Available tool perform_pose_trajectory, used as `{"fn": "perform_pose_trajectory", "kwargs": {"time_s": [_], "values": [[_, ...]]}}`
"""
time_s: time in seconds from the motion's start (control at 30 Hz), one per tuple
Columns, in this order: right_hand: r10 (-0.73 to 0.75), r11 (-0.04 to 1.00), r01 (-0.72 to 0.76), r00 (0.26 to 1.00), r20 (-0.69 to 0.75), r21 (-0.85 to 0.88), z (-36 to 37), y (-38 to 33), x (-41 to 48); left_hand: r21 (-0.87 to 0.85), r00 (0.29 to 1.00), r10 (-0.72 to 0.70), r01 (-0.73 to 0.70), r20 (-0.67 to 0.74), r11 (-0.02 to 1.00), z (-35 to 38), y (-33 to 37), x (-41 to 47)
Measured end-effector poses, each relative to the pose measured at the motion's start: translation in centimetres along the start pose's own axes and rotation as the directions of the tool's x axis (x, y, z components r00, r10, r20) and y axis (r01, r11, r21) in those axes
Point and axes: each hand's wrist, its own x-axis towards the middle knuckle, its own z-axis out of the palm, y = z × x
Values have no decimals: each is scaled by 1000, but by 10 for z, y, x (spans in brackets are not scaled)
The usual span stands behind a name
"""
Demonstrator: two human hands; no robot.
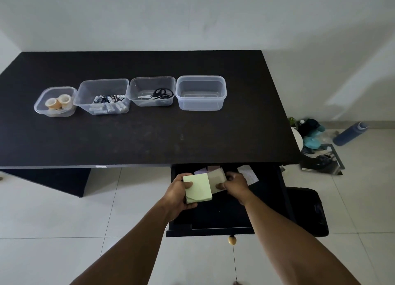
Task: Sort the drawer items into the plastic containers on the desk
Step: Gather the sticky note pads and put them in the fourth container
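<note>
Over the open black drawer (267, 199), my left hand (178, 194) grips a pale green sticky-note pad (197, 187), thumb on top. My right hand (236, 184) pinches a pinkish-beige pad (217, 179) right beside it, partly under the green one. More pads, purple ones (206, 169) and a white paper (248, 173), lie at the drawer's back. On the dark desk (149, 139) stands a row of clear containers: one with tape rolls (56, 102), one with batteries (103, 97), one with black scissors (152, 91), and one with nothing in it (201, 92).
The drawer sticks out below the desk's front right edge, with a yellow knob (232, 240) at its front. A black bin (307, 212) stands right of the drawer. A blue bottle (350, 134) and dark clutter (316, 143) lie on the tiled floor at right.
</note>
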Motion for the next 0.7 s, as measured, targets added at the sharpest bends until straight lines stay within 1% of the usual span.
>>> {"fn": "perform_pose_trajectory", "kwargs": {"time_s": [0.07,0.2,0.27,0.4,0.47,0.53,0.6,0.63,0.7], "values": [[0,999,-2,999,34,51,-1,-1,-2,-26,1000,-1,1,-12,1000,1,0,-2],[1,987,-11,998,60,161,-8,-6,-19,-65,1000,-7,6,-16,998,2,1,-9],[14,977,-31,997,82,209,-20,-8,-33,-82,1000,-8,7,-14,997,5,3,-14],[42,950,-97,982,186,295,-55,-11,-63,-100,1000,-1,-1,-12,995,9,7,-29],[36,923,-101,983,178,371,-71,-15,-74,-108,1000,4,-5,-11,994,10,9,-37],[11,887,-99,981,196,450,-84,-24,-86,-109,1000,10,-10,-4,994,13,13,-46],[-43,860,-99,963,264,501,-91,-37,-97,-109,1000,18,-17,5,994,18,18,-54],[-75,856,-98,948,309,507,-92,-43,-102,-113,1000,22,-22,6,993,21,21,-57],[-115,888,-83,912,395,452,-89,-57,-110,-123,999,30,-28,19,992,27,25,-62]]}}
